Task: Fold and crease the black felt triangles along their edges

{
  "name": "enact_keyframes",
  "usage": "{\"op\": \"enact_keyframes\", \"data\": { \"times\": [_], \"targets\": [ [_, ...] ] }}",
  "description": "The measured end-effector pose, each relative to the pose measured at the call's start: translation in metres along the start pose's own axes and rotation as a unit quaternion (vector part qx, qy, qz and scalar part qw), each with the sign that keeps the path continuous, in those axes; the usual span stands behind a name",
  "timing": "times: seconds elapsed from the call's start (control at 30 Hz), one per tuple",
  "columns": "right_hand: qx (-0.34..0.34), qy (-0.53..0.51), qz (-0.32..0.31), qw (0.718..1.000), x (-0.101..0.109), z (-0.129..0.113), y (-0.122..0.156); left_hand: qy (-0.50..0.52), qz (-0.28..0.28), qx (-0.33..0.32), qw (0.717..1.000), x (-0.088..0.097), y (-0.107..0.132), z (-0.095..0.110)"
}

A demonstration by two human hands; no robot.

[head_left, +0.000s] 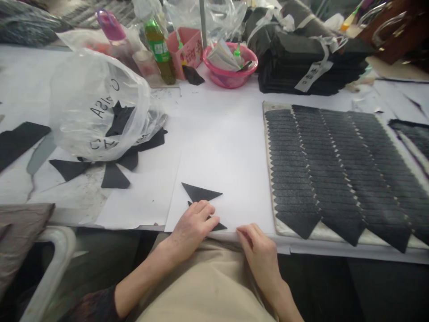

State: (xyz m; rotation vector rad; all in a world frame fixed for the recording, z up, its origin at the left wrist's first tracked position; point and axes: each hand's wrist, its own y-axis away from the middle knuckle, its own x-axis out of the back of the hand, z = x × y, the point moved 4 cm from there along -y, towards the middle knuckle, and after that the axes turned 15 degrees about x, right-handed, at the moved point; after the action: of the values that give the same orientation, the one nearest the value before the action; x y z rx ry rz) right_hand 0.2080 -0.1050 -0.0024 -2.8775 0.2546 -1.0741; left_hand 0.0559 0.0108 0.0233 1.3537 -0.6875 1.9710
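My left hand [193, 223] lies over a small black triangular piece [219, 225] on white paper at the table's front edge. Its fingers are curled down on the piece and hide most of it. Just beyond lies a second black triangular piece [202, 193], flat and apart from the hand. At the table edge to the right, my right hand [259, 248] is closed, thumb and fingertips pressed together. Whatever may be between those fingertips is hidden or too small to make out.
At right, a pale board [272, 192] bears overlapping rows of black pointed pieces [298, 219]. A clear plastic bag [77, 98] with black pieces stands at left. Behind are a pink basin [229, 80], a green-labelled bottle [161, 51], a pink box [187, 44] and a tied black stack [284, 71].
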Motion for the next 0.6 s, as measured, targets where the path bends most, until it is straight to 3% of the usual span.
{"op": "enact_keyframes", "data": {
  "times": [0.23,0.4,0.6],
  "targets": [
    [0.137,0.088,-0.037,0.986,-0.007,-0.011,-0.011,0.035,0.057,-0.032,0.997,-0.017,0.031,-0.001],
    [0.174,0.111,-0.067,0.976,-0.013,-0.011,-0.015,0.026,0.089,-0.035,0.995,-0.01,0.035,0.001],
    [0.224,0.133,-0.129,0.957,-0.017,-0.006,-0.019,0.018,0.078,-0.028,0.996,-0.005,0.032,0.005]
  ]
}}
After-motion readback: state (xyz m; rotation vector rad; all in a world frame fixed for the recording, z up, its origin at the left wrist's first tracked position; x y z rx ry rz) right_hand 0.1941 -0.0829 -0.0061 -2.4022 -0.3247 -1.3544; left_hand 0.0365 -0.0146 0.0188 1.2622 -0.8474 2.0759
